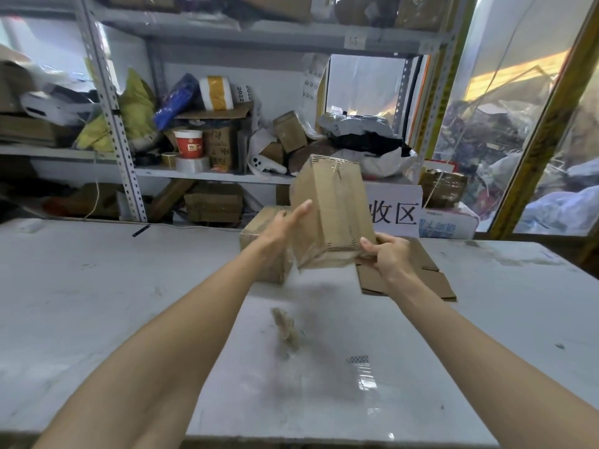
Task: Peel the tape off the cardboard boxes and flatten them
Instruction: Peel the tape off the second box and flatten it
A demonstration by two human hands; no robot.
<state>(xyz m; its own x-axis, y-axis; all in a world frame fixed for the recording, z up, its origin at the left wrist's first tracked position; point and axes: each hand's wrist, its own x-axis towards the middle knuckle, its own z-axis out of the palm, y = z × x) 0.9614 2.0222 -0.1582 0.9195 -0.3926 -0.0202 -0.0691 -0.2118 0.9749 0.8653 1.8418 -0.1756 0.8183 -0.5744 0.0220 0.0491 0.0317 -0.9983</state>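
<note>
White tabletop, scuffed and dusty, fills the lower view in a cluttered storeroom. Above its far middle a cardboard box is held up off the surface, tilted with its top leaning away; strips of clear tape show along its upper edge. The left hand lies against the box's left side with fingers straight and close together, pressing flat rather than curling. The right hand grips the box's lower right corner, thumb on the near face and the other fingers curled behind.

Just behind the left hand a second box, still taped, sits on the table. Under the right hand lies flattened cardboard. Nearer the camera a crumpled tape scrap rests on the table, and to its right a clear tape strip is stuck flat.

Beyond the table stands a metal shelf rack crowded with parcels, a red paper cup and a tape roll. A white sign with Chinese characters leans behind the held box.
</note>
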